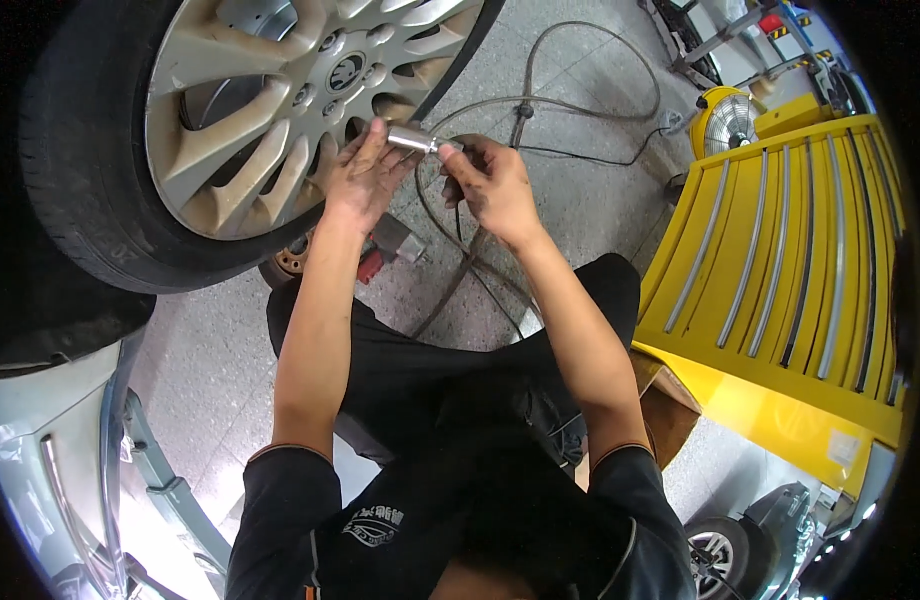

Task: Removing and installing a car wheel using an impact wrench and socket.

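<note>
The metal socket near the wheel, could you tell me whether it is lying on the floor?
No, the metal socket is held up between the left hand and the right hand, in front of the wheel.

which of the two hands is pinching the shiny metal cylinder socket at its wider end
The left hand: its fingertips grip the wide body of the shiny metal socket, beside the silver alloy wheel. The right hand meets only its narrow tip.
</note>
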Motion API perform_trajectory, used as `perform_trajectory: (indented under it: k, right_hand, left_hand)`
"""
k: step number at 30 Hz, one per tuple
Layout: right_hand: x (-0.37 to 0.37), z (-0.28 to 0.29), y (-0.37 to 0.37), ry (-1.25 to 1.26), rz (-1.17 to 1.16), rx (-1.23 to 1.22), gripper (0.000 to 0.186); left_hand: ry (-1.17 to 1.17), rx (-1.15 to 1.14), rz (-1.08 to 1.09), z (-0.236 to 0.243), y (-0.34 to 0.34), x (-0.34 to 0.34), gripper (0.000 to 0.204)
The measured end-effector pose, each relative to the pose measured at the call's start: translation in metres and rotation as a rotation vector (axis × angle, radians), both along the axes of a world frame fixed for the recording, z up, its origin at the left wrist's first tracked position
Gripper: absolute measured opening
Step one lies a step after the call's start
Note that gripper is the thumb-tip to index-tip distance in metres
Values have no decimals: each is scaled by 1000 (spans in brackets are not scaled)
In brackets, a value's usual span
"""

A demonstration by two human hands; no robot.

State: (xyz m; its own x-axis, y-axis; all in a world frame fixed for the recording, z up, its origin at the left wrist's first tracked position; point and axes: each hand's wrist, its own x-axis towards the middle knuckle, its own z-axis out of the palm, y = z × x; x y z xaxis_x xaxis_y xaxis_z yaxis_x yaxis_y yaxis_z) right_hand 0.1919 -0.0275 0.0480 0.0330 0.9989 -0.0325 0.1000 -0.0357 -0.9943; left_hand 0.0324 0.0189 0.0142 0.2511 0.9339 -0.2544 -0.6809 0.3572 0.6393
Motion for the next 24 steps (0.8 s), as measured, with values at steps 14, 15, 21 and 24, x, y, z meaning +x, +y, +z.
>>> perform_trajectory:
  k: [14,15,21,24]
  right_hand:
    - [-39,13,86,571,-171,114,26]
    - [-42,13,93,428,-226,194,26]
    - [-36,8,100,-29,-292,307,31]
    - [-30,10,102,-70,-219,163,34]
  left_hand:
    - [-306,85,27,17,69,34,25]
    - [-316,129,33,16,72,34,25]
    - [-242,75,66,11,79,35,21]
    - [-269,155,6,11,81,28,28]
